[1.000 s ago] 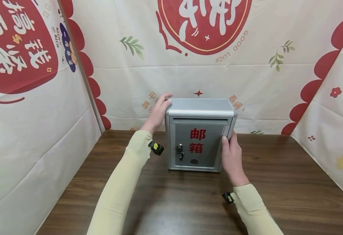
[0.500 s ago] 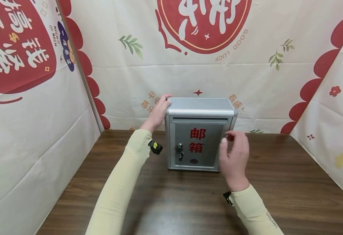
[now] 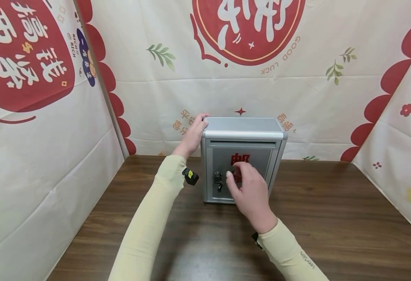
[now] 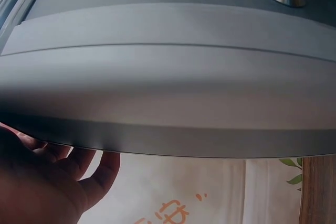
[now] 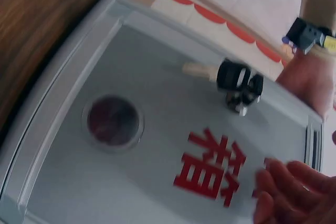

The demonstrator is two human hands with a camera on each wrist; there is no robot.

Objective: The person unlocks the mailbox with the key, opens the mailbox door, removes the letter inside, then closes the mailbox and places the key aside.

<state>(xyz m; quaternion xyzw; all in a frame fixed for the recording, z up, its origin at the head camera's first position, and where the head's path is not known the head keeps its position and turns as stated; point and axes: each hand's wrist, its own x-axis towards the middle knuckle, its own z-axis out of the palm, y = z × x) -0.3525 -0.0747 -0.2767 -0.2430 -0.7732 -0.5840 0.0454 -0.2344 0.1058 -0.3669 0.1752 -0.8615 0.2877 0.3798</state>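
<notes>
A grey metal mailbox [image 3: 272, 156] with red characters and a slot near its top stands upright on the table. At the left of its door is a lock [image 3: 218, 175] with a black-headed key [image 5: 233, 75] in it and a piece hanging below. My left hand [image 3: 193, 134] holds the box by its upper left corner; in the left wrist view its fingers [image 4: 102, 174] bend against the far edge. My right hand [image 3: 251, 187] hovers in front of the door, right of the lock, fingers loosely bent and holding nothing. It covers part of the red characters in the head view.
The brown wooden table [image 3: 318, 218] extends on both sides of the box. White printed cloth [image 3: 138, 109] with red scalloped borders hangs close behind the box and along both sides. Both wrists carry small black cameras [image 3: 190, 176].
My right hand has left the box's right side and moved left across the front of the door toward the lock. The left hand keeps its place at the corner; the box stays put.
</notes>
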